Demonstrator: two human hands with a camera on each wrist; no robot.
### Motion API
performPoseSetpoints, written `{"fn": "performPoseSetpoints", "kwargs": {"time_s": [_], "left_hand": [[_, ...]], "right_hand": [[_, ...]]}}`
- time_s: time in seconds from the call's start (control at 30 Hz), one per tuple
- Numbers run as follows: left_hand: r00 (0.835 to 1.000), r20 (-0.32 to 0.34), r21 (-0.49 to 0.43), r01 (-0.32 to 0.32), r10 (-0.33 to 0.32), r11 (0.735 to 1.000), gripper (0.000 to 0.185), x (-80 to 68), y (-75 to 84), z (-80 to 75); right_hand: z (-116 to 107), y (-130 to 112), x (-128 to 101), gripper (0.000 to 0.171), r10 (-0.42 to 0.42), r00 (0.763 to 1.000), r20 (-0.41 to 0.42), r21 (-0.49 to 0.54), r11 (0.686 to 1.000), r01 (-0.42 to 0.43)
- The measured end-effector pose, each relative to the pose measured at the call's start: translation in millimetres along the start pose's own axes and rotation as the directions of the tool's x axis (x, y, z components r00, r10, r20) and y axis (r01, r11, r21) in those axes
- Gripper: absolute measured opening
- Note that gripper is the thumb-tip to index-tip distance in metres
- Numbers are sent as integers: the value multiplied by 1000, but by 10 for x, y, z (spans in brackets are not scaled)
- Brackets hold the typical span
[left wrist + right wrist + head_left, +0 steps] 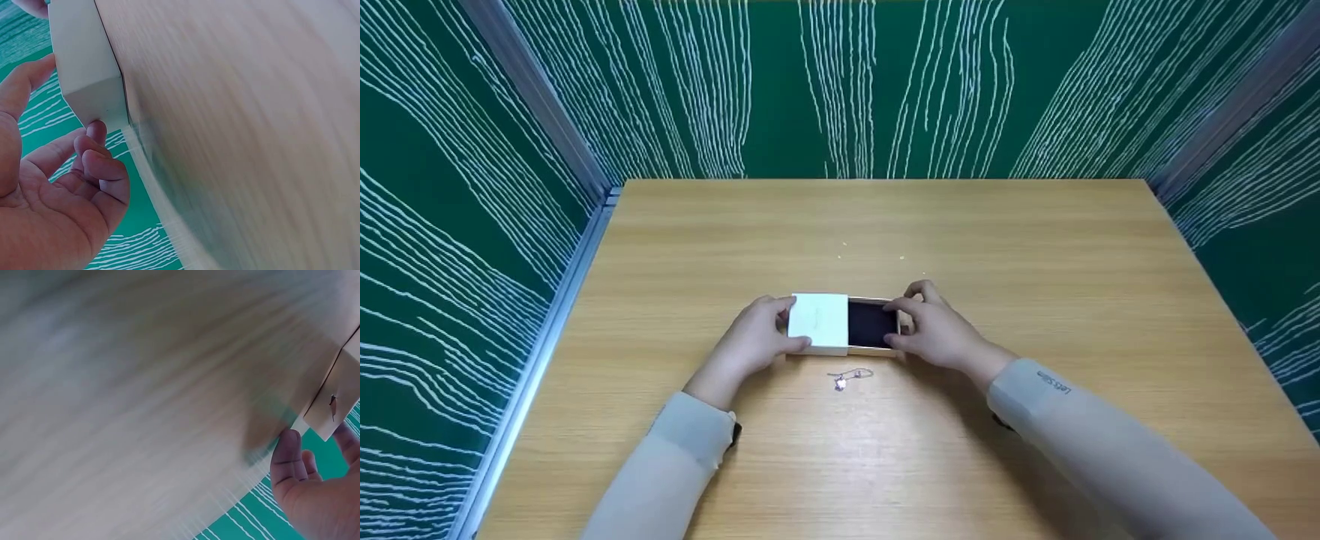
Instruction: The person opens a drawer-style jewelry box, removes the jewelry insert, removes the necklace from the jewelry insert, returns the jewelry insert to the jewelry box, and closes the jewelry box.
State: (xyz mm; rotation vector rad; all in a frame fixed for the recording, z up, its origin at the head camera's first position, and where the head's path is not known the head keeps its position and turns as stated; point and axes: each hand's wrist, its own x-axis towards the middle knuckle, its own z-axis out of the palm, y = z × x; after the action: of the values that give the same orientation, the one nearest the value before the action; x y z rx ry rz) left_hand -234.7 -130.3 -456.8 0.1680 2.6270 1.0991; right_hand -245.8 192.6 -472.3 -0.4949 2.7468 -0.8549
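A small jewelry box lies on the table, its white sleeve (820,321) drawn partly off an inner tray (874,350). A black pad (871,324) lines the exposed tray. My left hand (756,335) grips the sleeve at its left end, thumb on the near side. My right hand (937,330) holds the tray's right end, with thumb and index finger over the pad's edge. In the right wrist view, a small pull tab (333,406) shows on the tray's end wall. Just in front of the box lies a thin chain (855,373) with a small shiny charm (840,383).
The wooden table (697,240) holds a few tiny light specks (901,258) beyond the box. Green walls with white lines (780,82) enclose its back and sides. A metal rail (540,360) runs along the left edge.
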Motion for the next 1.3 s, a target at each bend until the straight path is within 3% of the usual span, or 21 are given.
{"fn": "performPoseSetpoints", "kwargs": {"time_s": [0.33,0.7,1.3], "left_hand": [[1000,3,4,14,-14,1000,84,-5,12,-1],[1000,0,3,15,-15,1000,85,-14,26,-18],[999,-4,-8,37,-37,999,85,-5,26,21]], "right_hand": [[-49,-15,-11,63,3,1000,1,13,1000,-3],[-125,57,-78,104,36,999,36,78,996,-39],[-149,116,-58,100,0,999,45,74,997,-3]]}}
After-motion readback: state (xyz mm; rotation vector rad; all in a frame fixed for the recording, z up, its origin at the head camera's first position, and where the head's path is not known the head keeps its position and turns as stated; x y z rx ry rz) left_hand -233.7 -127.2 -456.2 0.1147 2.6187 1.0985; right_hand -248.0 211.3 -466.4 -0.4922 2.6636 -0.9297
